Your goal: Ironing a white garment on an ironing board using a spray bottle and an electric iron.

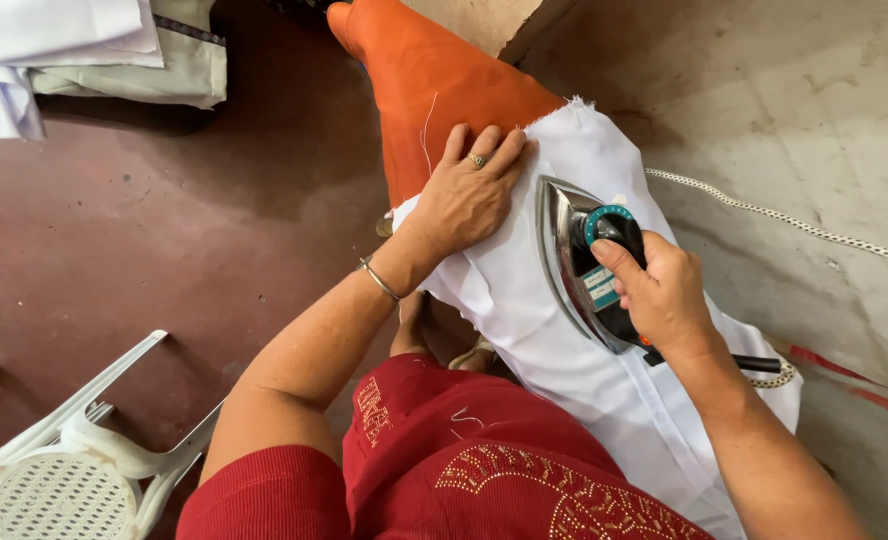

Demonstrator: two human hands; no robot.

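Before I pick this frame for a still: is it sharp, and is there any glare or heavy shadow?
Head view: sharp on both hands, no motion blur; the iron shows bright reflections on its chrome shell; the white cloth is bright yet keeps its folds; soft daylight, with dark shadow on the red floor beside the orange board cover; edges bend slightly, wide-angle.

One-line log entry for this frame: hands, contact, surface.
left hand: flat on white cloth | right hand: grips iron handle | iron: soleplate on cloth | surface: orange-covered board
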